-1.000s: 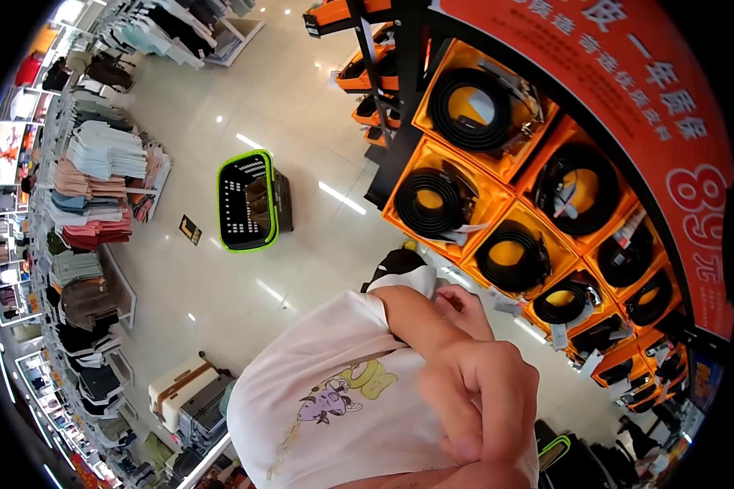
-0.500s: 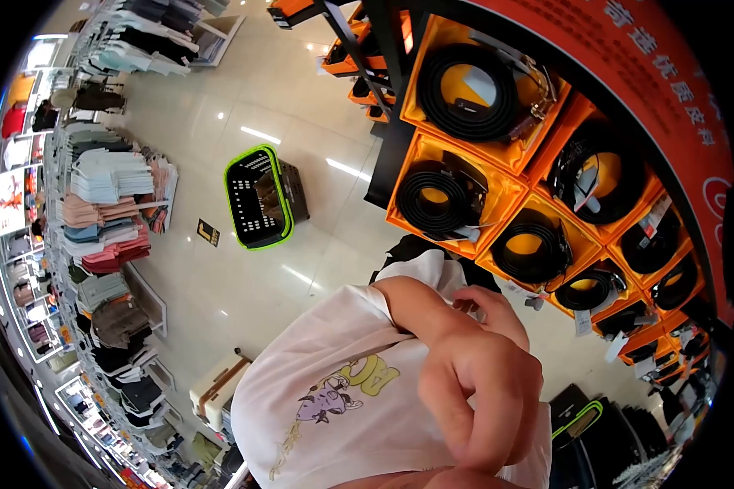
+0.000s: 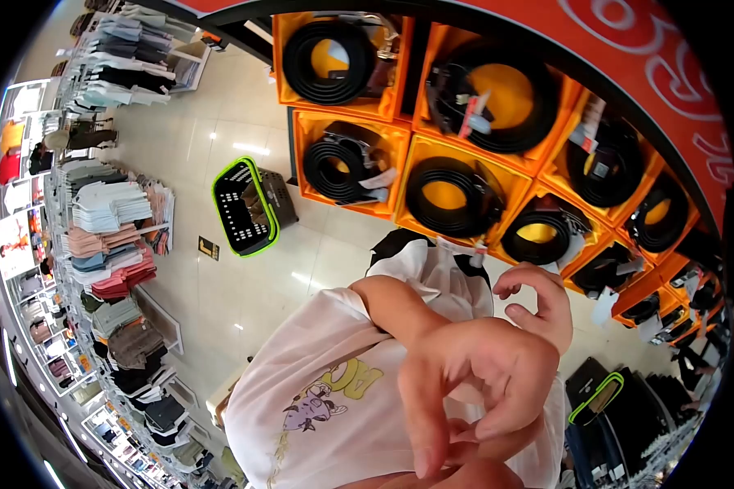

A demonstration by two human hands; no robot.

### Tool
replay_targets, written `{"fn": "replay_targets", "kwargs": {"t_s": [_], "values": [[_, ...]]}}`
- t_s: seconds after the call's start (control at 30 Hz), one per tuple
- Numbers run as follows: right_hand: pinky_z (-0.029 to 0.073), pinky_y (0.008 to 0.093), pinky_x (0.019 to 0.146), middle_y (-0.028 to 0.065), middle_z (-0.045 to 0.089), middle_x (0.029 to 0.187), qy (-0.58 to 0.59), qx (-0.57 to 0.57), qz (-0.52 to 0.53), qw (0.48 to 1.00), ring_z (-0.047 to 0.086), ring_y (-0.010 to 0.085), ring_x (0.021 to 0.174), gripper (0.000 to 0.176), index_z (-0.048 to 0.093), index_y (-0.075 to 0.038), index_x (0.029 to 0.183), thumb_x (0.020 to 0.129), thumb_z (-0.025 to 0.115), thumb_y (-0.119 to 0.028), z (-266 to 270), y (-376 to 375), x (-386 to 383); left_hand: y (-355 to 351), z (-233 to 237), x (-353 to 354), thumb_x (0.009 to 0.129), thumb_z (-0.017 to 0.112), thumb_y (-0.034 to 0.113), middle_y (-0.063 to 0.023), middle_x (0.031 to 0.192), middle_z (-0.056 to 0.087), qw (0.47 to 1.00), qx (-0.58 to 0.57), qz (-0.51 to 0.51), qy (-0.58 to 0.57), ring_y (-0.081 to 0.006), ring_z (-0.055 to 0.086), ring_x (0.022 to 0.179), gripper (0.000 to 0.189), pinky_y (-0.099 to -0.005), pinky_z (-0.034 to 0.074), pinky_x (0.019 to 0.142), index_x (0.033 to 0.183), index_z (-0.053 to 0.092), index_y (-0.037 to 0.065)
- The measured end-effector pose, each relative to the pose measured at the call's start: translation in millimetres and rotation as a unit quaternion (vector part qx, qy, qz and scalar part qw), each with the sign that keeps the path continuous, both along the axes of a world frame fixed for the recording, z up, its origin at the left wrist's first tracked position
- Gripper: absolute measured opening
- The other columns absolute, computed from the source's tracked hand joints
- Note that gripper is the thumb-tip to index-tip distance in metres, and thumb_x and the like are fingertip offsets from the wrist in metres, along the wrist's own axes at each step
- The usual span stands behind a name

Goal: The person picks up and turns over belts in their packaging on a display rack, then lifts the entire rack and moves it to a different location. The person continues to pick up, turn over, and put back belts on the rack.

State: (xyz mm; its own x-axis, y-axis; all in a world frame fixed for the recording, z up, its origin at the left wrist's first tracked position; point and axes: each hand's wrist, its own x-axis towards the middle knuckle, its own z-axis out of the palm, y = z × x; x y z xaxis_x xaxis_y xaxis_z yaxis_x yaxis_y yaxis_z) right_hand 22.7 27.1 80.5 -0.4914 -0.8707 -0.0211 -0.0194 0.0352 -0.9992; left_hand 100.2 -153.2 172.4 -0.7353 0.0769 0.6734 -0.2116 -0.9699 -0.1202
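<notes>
In front of the white T-shirt [image 3: 302, 359] with its cartoon print, my left hand [image 3: 481, 367] reaches across from the left sleeve. Its thumb points down, apart from the bent fingers, and nothing shows in it. Just beyond, partly covered by it, my right hand [image 3: 542, 306] has its fingers curved with a gap to the thumb, also without anything visible. Nearest to the right hand are the boxed belts: a coiled black belt [image 3: 432, 183] in an orange box [image 3: 404, 208] and another coiled belt [image 3: 522, 228] beside it. Neither hand appears to touch them.
A black shopping basket [image 3: 235, 204] with a green rim stands on the shiny tiled floor [image 3: 310, 244]. Clothes racks [image 3: 110, 204] line the left. A red sign [image 3: 652, 49] curves above the belt display. Dark garments [image 3: 603, 444] and a green-edged item [image 3: 599, 399] are at lower right.
The view has turned, so the belt display sits further left. My right hand has come out to the right with its fingers more spread. My left hand's curled fingers have loosened.
</notes>
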Motion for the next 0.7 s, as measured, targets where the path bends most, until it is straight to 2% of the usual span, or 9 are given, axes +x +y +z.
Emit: {"fn": "replay_targets", "kwargs": {"t_s": [0.1, 0.17, 0.33, 0.4, 0.47, 0.57, 0.7], "values": [[0.052, 0.0323, 0.074, 0.0109, 0.071, 0.094, 0.002, -0.023, -0.011, 1.000, 0.064, 0.0204, 0.080, 0.037, 0.068, 0.002, 0.115, 0.080, 0.077, -0.004, -6.0, 20.8, -12.3, 33.9, -6.8, -10.8, 0.084, 0.086, 0.001, -0.0142, 0.086, 0.065, 0.999, 0.015, 0.034, 0.023, -0.0167, 0.061, 0.060, 0.031, -0.0260, 0.044, 0.046, 0.099, 0.061, -0.008], [0.052, 0.0324, 0.073, 0.0106, 0.072, 0.093, 0.009, -0.032, -0.009, 0.999, 0.063, 0.0204, 0.080, 0.037, 0.068, 0.002, 0.115, 0.080, 0.076, -0.006, -11.7, 31.0, -17.6, 48.3, -10.6, -9.6, 0.087, 0.083, 0.002, -0.0134, 0.085, 0.065, 0.999, -0.012, 0.035, 0.007, -0.0147, 0.060, 0.057, 0.026, -0.0251, 0.045, 0.045, 0.101, 0.063, -0.010], [0.054, 0.0301, 0.077, 0.0108, 0.071, 0.099, 0.002, -0.046, 0.046, 0.998, 0.065, 0.0181, 0.082, 0.042, 0.066, 0.002, 0.120, 0.079, 0.075, 0.007, -20.2, 43.3, -26.9, 78.9, -6.3, -9.4, 0.097, 0.075, 0.011, -0.0095, 0.077, 0.066, 0.995, -0.032, 0.097, -0.015, -0.0090, 0.056, 0.049, 0.020, -0.0242, 0.043, 0.044, 0.102, 0.072, -0.009], [0.052, 0.0310, 0.078, 0.0102, 0.071, 0.095, -0.008, -0.018, 0.035, 0.999, 0.064, 0.0194, 0.082, 0.034, 0.067, 0.002, 0.113, 0.079, 0.072, -0.001, -17.3, 42.8, -25.0, 86.6, -3.1, -8.3, 0.098, 0.074, 0.012, -0.0080, 0.074, 0.067, 0.993, -0.028, 0.109, -0.018, -0.0080, 0.055, 0.048, 0.021, -0.0244, 0.041, 0.044, 0.103, 0.073, -0.008], [0.051, 0.0313, 0.079, 0.0097, 0.071, 0.093, -0.009, -0.007, 0.034, 0.999, 0.063, 0.0200, 0.082, 0.031, 0.068, 0.001, 0.110, 0.079, 0.070, -0.004, -15.8, 40.9, -25.9, 103.6, -19.2, 2.1, 0.096, 0.076, 0.012, -0.0092, 0.074, 0.068, 0.995, -0.046, 0.089, -0.023, -0.0109, 0.056, 0.049, 0.021, -0.0253, 0.039, 0.044, 0.104, 0.073, -0.008], [0.051, 0.0310, 0.079, 0.0095, 0.071, 0.094, 0.000, -0.011, 0.036, 0.999, 0.063, 0.0198, 0.082, 0.031, 0.067, 0.001, 0.110, 0.079, 0.069, -0.002, -15.9, 38.8, -25.5, 113.7, -19.2, -3.3, 0.093, 0.080, 0.012, -0.0107, 0.074, 0.067, 0.989, -0.016, 0.146, -0.006, -0.0163, 0.058, 0.052, 0.023, -0.0272, 0.040, 0.044, 0.102, 0.072, -0.007], [0.051, 0.0305, 0.077, 0.0100, 0.072, 0.096, 0.019, -0.021, 0.049, 0.998, 0.065, 0.0196, 0.082, 0.038, 0.067, 0.001, 0.116, 0.078, 0.074, 0.001, -20.6, 33.8, -28.1, 81.0, -1.6, -11.4, 0.088, 0.085, 0.010, -0.0116, 0.075, 0.067, 0.996, 0.014, 0.088, 0.003, -0.0206, 0.059, 0.055, 0.025, -0.0287, 0.042, 0.046, 0.099, 0.070, -0.007]]}}
